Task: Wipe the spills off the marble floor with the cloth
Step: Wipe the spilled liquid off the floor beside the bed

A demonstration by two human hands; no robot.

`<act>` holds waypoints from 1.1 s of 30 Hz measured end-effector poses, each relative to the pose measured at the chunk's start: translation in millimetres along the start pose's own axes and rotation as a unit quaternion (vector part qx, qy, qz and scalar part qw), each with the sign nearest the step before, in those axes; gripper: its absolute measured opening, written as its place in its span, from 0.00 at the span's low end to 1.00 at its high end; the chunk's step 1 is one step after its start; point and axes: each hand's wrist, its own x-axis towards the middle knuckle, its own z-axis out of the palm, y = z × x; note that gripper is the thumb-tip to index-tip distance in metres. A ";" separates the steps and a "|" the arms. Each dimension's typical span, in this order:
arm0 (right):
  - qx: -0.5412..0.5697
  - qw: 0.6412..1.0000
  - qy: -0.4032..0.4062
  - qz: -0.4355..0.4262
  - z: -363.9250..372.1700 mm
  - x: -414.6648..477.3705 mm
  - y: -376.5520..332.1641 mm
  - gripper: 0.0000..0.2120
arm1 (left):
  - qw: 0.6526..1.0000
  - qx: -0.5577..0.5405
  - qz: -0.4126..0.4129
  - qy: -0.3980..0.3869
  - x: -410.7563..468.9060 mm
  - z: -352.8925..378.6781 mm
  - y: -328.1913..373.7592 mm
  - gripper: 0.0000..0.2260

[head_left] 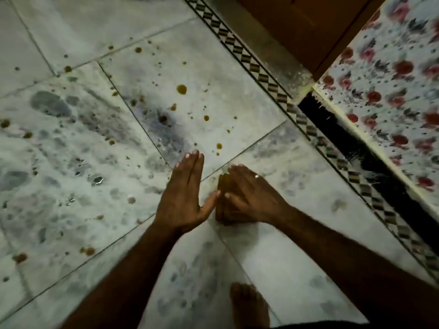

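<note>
The white-grey marble floor (273, 252) carries brown spill drops, the largest (181, 89) above my hands and smaller ones (218, 146) just beyond my fingertips. More drops (89, 251) lie at the lower left. My left hand (185, 198) is flat with its fingers straight and together, thumb out toward the right hand. My right hand (251, 195), with a ring on one finger, lies spread over a dark brownish wad (222, 205) that looks like the cloth. Most of that wad is hidden under the palm.
A black-and-white patterned border strip (268, 83) runs diagonally along the right. Beyond it are brown wooden furniture (297, 27), a dark gap (351, 143) and a floral-printed surface (389, 74). My bare foot (249, 305) stands at the bottom. Wet smears (71, 148) cover the left tiles.
</note>
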 end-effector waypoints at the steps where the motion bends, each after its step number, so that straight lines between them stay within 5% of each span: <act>1: -0.016 1.000 -0.015 -0.006 14.7 0.4 7.6 0.35 | 1.000 0.010 0.006 -0.008 -4.6 14.7 -5.0 0.36; 4: -0.040 0.994 -0.089 0.051 41.5 7.4 17.0 0.41 | 0.998 0.023 -0.009 -0.052 -14.4 54.7 -20.3 0.35; 9: -0.041 0.991 -0.101 0.075 80.2 10.1 16.7 0.42 | 0.997 0.029 0.000 -0.064 -25.1 93.0 -36.7 0.35; 18: -0.144 0.983 0.028 0.111 132.8 -14.8 21.1 0.37 | 0.999 0.034 0.009 -0.030 -27.7 128.3 -56.4 0.33; 24: -0.161 0.967 0.088 0.175 107.8 66.0 60.4 0.37 | 0.998 0.051 -0.023 -0.016 -5.0 135.5 -67.7 0.32; 33: -0.202 0.976 0.048 -0.067 116.8 75.3 68.0 0.32 | 0.996 0.064 -0.050 -0.024 32.2 158.1 -65.3 0.27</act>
